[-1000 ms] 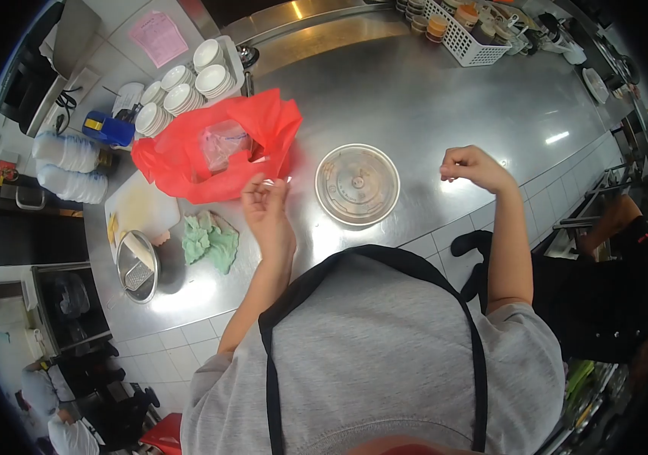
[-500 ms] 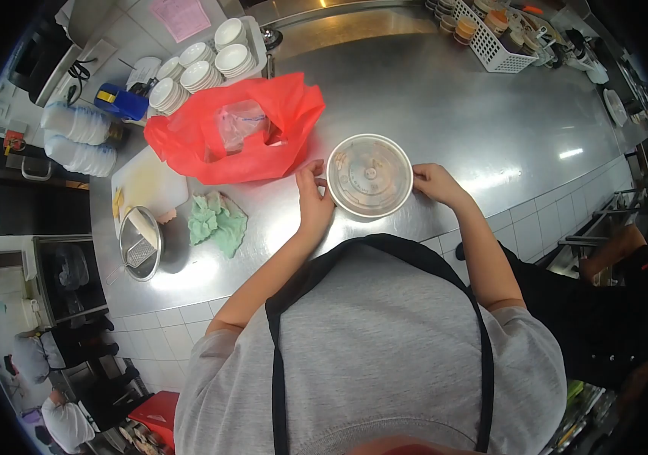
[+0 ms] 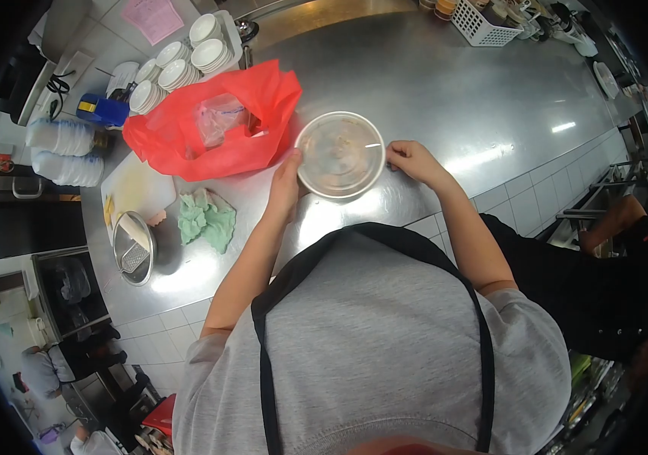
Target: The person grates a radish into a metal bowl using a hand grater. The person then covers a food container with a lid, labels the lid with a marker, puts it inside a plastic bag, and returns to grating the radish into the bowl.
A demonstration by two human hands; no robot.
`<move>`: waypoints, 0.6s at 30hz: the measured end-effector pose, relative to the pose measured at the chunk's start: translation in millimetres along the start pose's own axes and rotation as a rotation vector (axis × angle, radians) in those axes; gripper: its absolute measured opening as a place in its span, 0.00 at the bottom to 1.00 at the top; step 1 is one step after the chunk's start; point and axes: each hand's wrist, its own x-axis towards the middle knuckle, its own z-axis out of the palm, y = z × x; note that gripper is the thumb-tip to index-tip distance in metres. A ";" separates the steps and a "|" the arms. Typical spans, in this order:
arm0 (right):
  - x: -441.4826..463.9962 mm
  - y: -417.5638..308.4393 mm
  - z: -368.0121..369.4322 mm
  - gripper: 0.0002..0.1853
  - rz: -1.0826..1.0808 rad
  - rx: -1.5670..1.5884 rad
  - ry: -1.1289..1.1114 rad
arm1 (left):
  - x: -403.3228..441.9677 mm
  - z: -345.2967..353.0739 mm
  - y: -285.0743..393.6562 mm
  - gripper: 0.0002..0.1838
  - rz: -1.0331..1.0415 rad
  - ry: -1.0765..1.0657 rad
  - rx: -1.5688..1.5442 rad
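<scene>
A round plastic container with a clear lid (image 3: 341, 156) is in front of me over the steel table, and its contents show only blurred. My left hand (image 3: 286, 180) grips its left side, the thumb up along the rim and the other fingers hidden beneath. Just off the right rim, my right hand (image 3: 412, 162) has its fingers curled together in a pinch. Whether anything is between those fingertips I cannot make out. Behind my left hand stands a red bag (image 3: 263, 155) with a clear plastic bag (image 3: 218, 121) in its opening.
A green cloth (image 3: 206, 220) lies left of my forearm, near a metal bowl (image 3: 151, 262) holding a grater (image 3: 134, 258). Beyond are a cutting board (image 3: 159, 186), stacked white dishes (image 3: 178, 74) and plastic tubs (image 3: 66, 165). A white basket (image 3: 483, 29) stands far right. A person in black (image 3: 566, 280) is at right.
The container has shifted left and a little away from me. My left hand has closed further round its side, while my right hand has come slightly off the rim.
</scene>
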 end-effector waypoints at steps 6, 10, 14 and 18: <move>5.0 -16.2 39.1 0.19 0.004 0.458 -0.032 | 0.0 -17.8 -16.4 0.28 0.049 0.049 -0.205; 3.1 -33.5 60.6 0.18 0.263 1.225 -0.150 | 5.1 -21.0 -30.0 0.26 0.096 0.041 -0.278; 7.4 -26.4 68.6 0.27 0.189 1.355 -0.236 | 3.9 -17.9 -30.2 0.26 0.145 0.015 -0.291; 7.5 -39.8 75.3 0.28 0.211 1.458 -0.109 | -0.3 -8.3 -24.2 0.26 0.144 0.059 -0.364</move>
